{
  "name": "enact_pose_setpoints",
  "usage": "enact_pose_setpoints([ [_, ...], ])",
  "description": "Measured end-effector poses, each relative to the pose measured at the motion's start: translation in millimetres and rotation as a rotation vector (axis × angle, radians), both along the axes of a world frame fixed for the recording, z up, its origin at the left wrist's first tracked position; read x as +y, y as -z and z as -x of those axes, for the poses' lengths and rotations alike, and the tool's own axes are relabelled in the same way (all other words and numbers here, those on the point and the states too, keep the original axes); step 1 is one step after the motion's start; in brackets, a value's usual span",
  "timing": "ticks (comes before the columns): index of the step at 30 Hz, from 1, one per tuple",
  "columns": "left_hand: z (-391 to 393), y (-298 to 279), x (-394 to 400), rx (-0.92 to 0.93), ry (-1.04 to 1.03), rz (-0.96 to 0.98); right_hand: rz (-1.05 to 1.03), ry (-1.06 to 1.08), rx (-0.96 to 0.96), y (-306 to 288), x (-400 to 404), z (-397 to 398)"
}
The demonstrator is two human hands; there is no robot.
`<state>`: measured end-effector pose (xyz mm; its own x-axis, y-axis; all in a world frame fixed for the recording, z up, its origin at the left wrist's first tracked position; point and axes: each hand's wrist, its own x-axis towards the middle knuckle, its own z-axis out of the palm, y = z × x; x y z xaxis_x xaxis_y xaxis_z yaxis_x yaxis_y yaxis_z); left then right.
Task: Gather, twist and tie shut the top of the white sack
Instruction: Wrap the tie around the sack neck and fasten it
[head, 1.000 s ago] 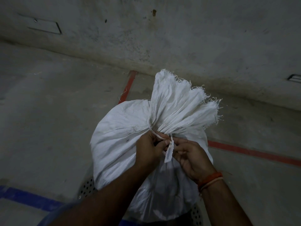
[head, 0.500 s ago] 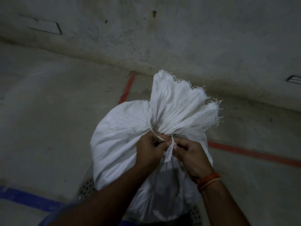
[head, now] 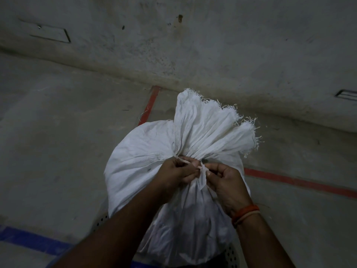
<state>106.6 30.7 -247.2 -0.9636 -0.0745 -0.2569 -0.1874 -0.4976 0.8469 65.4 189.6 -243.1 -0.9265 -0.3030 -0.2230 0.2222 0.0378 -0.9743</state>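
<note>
- The white sack (head: pixel 143 167) stands in the middle of the view, full and round, on a perforated base (head: pixel 230 255) of which only small parts show under it.
- The top of the sack (head: pixel 210 132) is gathered into a bunch of pleats that fans out upward and to the right, with a frayed edge of loose threads.
- A thin white strip (head: pixel 183 161) goes around the neck of the bunch, and its free end (head: pixel 202 179) hangs down between the two hands.
- The left hand (head: pixel 175 174) is closed at the neck, thumb and fingers pinching the strip just under the pleats.
- The right hand (head: pixel 226 180) is also closed, its fingertips pinching the strip near the hanging end, almost touching the left hand.
- I cannot tell if a knot is already made, because the fingers cover this place.
- The right wrist carries an orange band (head: pixel 245 212) and a paler thread beside it.
- Around the sack is a grey concrete floor (head: pixel 58 142) with red lines (head: pixel 301 181) behind and to the right, and a blue line (head: pixel 32 241) at the lower left.
- Behind it rises a stained grey wall (head: pixel 212 45).
</note>
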Motion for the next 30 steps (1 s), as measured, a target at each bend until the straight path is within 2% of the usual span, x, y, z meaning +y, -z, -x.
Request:
enact_pose_setpoints([
  [2,0.6,-2.8,-4.2,-0.032,-0.046,-0.068,0.063,0.005,-0.044,-3.2,0.1,1.1],
  [7,-0.1,6.9,-7.7,-0.04,-0.132,0.09,0.108,-0.009,-0.067,-4.8,-0.8,-0.1],
  [11,0.5,8.9,2.2,-0.043,-0.152,0.087,0.115,0.019,-0.076,-2.6,1.7,0.0],
  [20,-0.6,4.4,6.7,-0.027,-0.146,0.143,0.005,0.002,-0.01,-1.2,2.0,0.4],
  [25,-1.3,0.7,8.2,-0.007,-0.124,0.267,-0.095,-0.003,0.058,-1.7,2.5,-0.2],
  [30,-2.1,-0.9,5.0,-0.07,-0.158,0.249,-0.057,-0.045,0.046,-8.6,2.8,-2.0],
])
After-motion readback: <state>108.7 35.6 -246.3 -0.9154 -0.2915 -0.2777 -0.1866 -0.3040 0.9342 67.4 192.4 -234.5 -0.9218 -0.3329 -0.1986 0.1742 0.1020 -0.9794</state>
